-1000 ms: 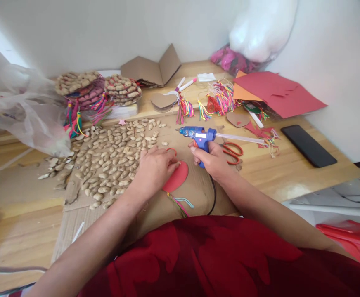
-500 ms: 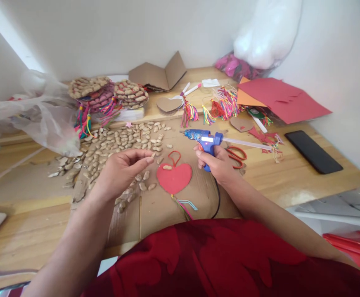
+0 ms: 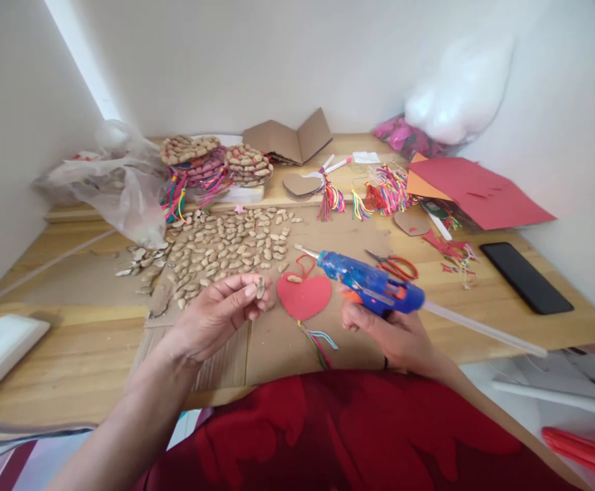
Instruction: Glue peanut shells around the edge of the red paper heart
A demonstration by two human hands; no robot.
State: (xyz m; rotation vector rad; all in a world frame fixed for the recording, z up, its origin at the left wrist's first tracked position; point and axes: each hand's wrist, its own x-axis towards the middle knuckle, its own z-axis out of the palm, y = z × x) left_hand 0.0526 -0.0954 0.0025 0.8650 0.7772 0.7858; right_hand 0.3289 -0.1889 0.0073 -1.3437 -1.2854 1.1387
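Between thumb and fingers, my left hand (image 3: 226,310) pinches a peanut shell (image 3: 260,288) left of the red heart. My right hand (image 3: 387,331) is wrapped round the handle of a blue glue gun (image 3: 364,278); its nozzle points left, above the heart, and a clear glue stick (image 3: 484,329) extends from its back. The red heart (image 3: 305,300) lies on the cardboard with one peanut (image 3: 294,279) at its upper left. It has a red loop at the top and a colored tassel (image 3: 321,346) below. Many peanuts (image 3: 226,245) are spread behind my left hand.
Orange-handled scissors (image 3: 400,266) lie behind the glue gun. A black phone (image 3: 527,278) is at the right, below red sheets (image 3: 486,191). Peanut-covered pieces (image 3: 249,165) and a plastic bag (image 3: 134,198) stand at back left. Tassels (image 3: 389,191) lie at the back.
The glue gun has come closer to the camera and tilted, its nozzle now near the heart's loop. My left hand has turned, showing the shell it holds. The view has shifted.
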